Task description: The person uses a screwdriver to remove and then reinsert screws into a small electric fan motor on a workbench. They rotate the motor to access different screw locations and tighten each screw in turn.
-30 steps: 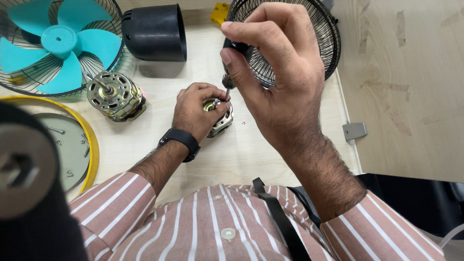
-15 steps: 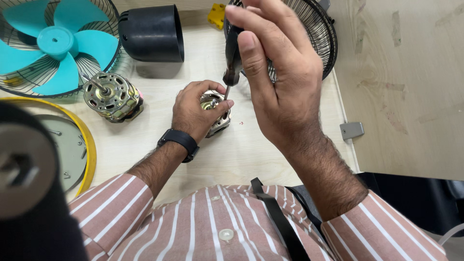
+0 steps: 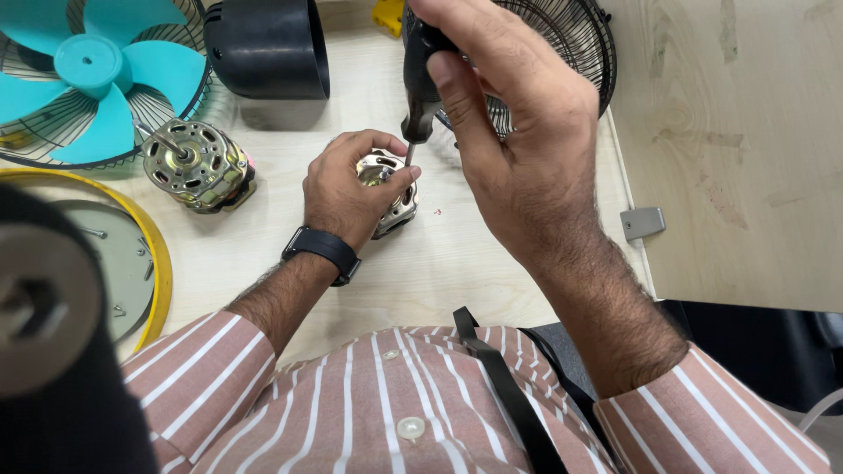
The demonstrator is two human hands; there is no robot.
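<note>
My left hand (image 3: 347, 191) wraps around a small metal fan motor (image 3: 392, 195) standing on the pale wooden table (image 3: 439, 263), and a black watch sits on that wrist. My right hand (image 3: 514, 132) grips a black-handled screwdriver (image 3: 420, 88) held upright, with its tip down on the top of the motor between my left fingers. Much of the motor is hidden by my left hand.
A second motor (image 3: 198, 165) with a bare shaft lies to the left. Behind it are a teal fan blade (image 3: 88, 79) in a wire guard, a black cylindrical housing (image 3: 268, 48) and another black wire guard (image 3: 562, 61). A yellow-rimmed disc (image 3: 114, 263) lies at left. A dark blurred object fills the bottom-left corner.
My right hand has lifted the screwdriver from a low tilt to upright, bringing its tip onto the motor. My left hand stays on the motor.
</note>
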